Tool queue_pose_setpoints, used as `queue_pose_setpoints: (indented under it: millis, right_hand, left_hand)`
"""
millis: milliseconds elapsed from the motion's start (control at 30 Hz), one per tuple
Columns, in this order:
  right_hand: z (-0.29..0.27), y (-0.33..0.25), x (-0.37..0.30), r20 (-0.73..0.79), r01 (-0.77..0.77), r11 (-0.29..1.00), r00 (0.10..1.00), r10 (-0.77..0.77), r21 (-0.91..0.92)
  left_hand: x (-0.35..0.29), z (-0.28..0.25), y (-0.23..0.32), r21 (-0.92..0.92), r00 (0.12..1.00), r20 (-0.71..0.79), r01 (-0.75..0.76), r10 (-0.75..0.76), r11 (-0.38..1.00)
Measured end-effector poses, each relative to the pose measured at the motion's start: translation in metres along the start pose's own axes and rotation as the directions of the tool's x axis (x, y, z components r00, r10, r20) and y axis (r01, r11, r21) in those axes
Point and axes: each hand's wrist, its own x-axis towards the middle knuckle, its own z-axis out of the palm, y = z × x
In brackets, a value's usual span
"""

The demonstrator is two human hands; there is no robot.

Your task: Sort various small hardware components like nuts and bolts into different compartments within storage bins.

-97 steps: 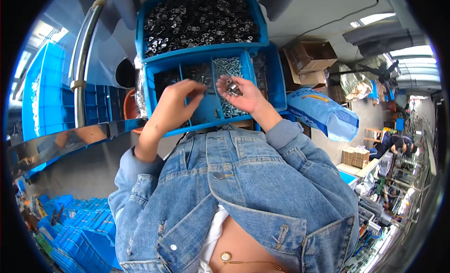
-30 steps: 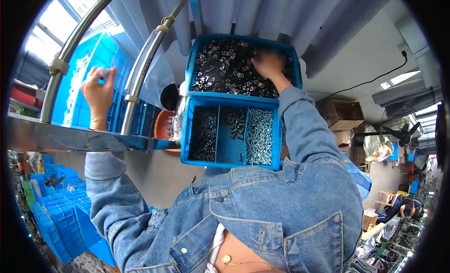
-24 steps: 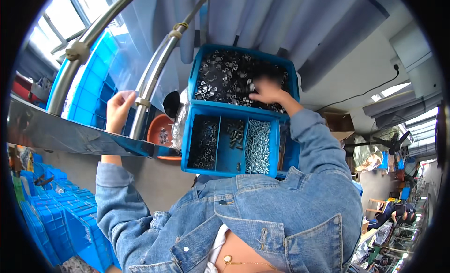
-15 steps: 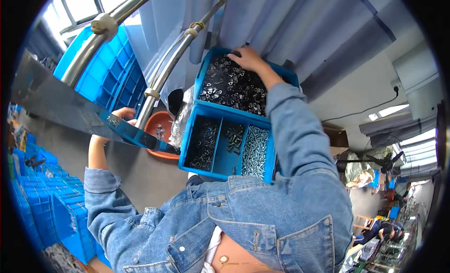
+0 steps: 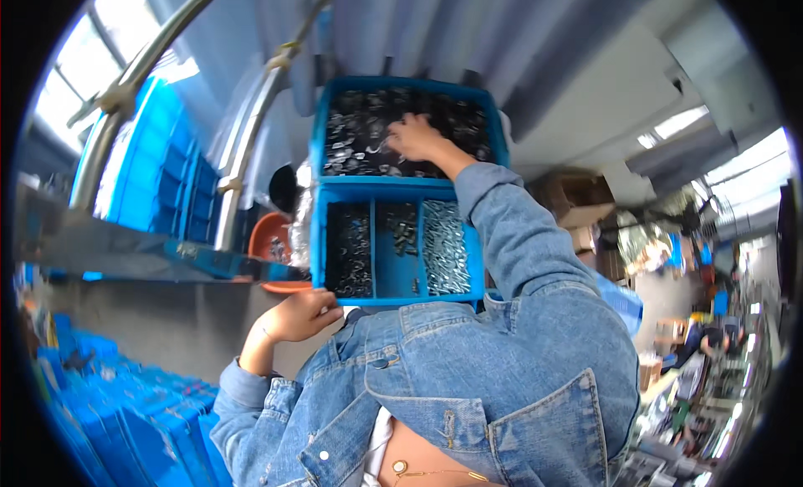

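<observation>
Parts (image 5: 345,162), small blk/shiny metal, fill upper blue bin (image 5: 498,144). R hand (image 5: 414,138) down among them, fingers half-bent; can't tell if gripping, too blurry. L hand (image 5: 299,315) loosely curled near front-left corner of lower divided bin (image 5: 393,276); contact + grip unclear. Lower bin: dark pcs (image 5: 347,253) L, few pcs (image 5: 405,233) mid, silver screws (image 5: 446,246) R. Orange bowl (image 5: 263,238) w/ bits just left.
</observation>
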Motion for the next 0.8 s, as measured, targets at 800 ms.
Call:
queue_pose_setpoints:
  millis: [800]
  right_hand:
    - [0.126,-0.045,-0.231,-0.133,0.032,0.996,0.990,-0.043,-0.084]
  left_hand:
    - [0.125,0.041,-0.055,0.751,0.985,-0.162,0.158,-0.052,0.641]
